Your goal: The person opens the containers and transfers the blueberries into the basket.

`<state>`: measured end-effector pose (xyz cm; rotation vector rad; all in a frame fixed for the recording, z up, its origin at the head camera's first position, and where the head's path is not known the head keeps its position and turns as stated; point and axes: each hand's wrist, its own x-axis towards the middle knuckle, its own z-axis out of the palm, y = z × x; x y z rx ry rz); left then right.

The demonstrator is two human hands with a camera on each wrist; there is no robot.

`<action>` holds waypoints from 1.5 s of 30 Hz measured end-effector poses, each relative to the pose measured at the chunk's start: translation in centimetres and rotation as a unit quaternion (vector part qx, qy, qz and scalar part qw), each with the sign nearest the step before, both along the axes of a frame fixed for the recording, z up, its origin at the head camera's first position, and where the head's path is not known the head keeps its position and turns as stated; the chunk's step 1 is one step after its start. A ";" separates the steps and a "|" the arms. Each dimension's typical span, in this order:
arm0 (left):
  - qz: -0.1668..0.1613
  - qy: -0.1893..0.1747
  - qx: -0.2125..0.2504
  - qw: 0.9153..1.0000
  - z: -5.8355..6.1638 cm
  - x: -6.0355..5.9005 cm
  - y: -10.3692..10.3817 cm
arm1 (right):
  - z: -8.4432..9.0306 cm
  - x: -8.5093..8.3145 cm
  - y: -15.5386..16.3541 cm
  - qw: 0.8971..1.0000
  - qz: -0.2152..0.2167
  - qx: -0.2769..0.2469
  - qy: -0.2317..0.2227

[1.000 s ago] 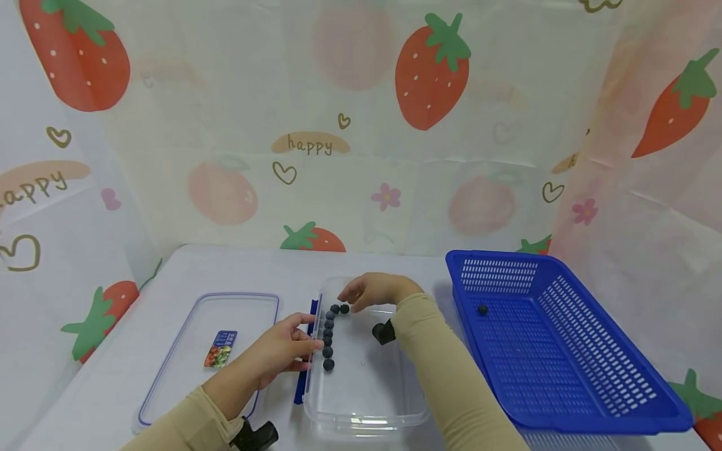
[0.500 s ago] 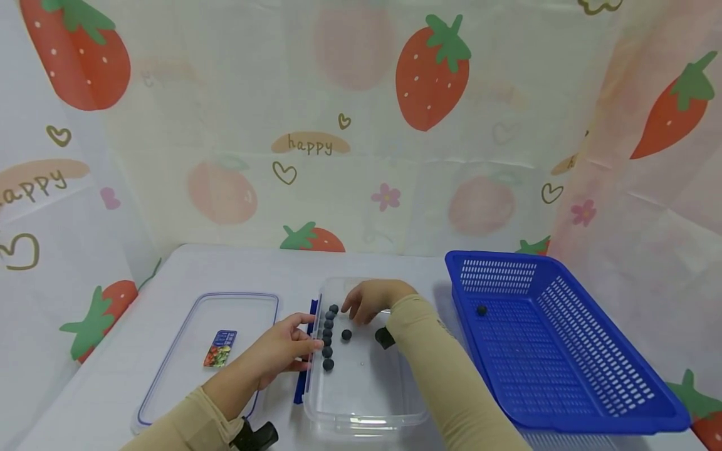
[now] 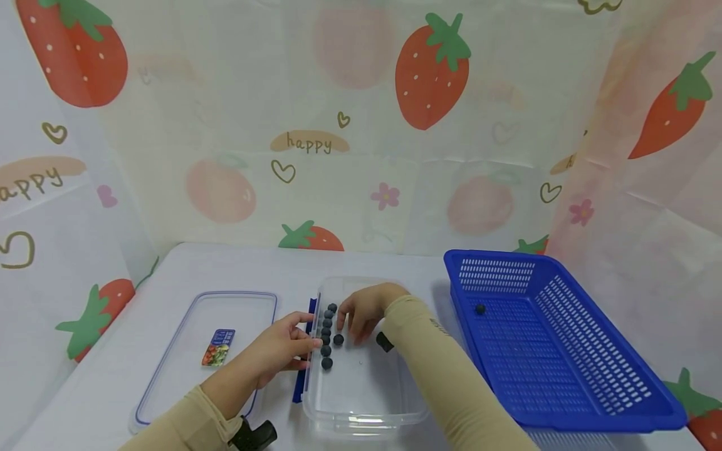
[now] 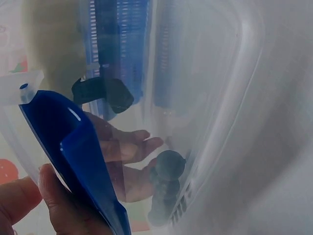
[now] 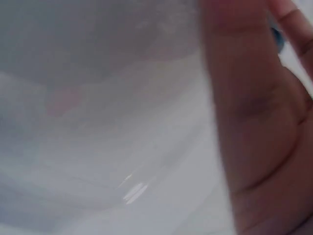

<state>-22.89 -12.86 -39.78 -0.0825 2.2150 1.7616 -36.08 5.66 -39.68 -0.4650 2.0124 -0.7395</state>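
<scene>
A clear plastic box [image 3: 366, 418] stands on the table with a blue side latch [image 3: 299, 385]. My left hand [image 3: 279, 351] grips its left wall, thumb at the rim and fingers outside by the latch. In the left wrist view, the blue latch [image 4: 80, 147] stands out beside the fingers. Several blueberries [image 3: 326, 351] lie in a row along that wall inside. Just right of the row sits a single blueberry [image 3: 338, 339]. My right hand [image 3: 366, 310] reaches into the box, fingers pointing down close to that berry; contact is unclear. The right wrist view is blurred.
A blue slotted basket [image 3: 541, 363] stands to the right, with one blueberry [image 3: 480, 309] inside. On the left lies a clear lid [image 3: 148, 388] with a blue-edged seal and a small printed label [image 3: 219, 347]. Patterned sheeting encloses the back and sides.
The single blueberry has moved from the row's far end toward me and now lies beside the row's middle. My right hand has come nearer with it. My left hand keeps its place.
</scene>
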 end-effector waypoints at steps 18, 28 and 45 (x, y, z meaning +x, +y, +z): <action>-0.002 0.000 -0.001 1.000 0.1 -0.1 0.0 | -1.1 0.6 -1.6 1.000 0.016 0.004 0.025; 0.000 -0.004 -0.006 1.000 0.4 0.1 0.1 | -0.8 0.4 -1.2 0.999 0.025 -0.025 0.034; 0.000 -0.010 0.004 1.000 0.1 -0.2 0.0 | 2.5 -0.3 -0.2 0.987 0.038 -0.149 0.052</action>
